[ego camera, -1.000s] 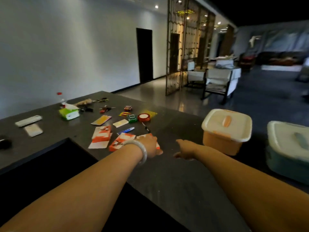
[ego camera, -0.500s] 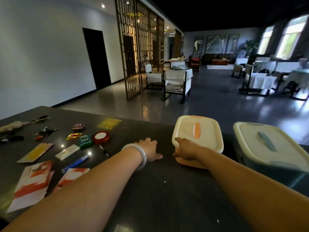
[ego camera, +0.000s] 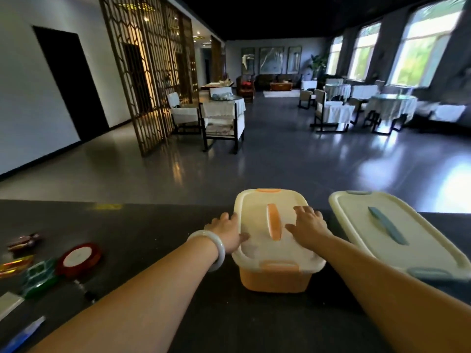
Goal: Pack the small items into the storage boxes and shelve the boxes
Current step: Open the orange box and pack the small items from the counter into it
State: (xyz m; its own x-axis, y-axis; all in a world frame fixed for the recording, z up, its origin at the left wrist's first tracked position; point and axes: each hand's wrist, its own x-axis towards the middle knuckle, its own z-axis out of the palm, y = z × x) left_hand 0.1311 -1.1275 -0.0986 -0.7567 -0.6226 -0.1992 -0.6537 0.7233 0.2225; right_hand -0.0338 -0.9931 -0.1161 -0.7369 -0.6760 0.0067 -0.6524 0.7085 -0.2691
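We are working near to far: at nine o'clock on the bench [ego camera: 163, 250] one red tape roll [ego camera: 78, 258] is lying among a few small items, and at twelve o'clock one orange box [ego camera: 276, 276] is sitting with our left hand [ego camera: 225, 231] pressing its lid's left edge and our right hand [ego camera: 307, 226] spreading flat, fingers straight, on top. With both latches seemingly fastened, we are risking dragging the box off the far edge rather than opening it, while one blue box [ego camera: 397, 235] is waiting at two o'clock.
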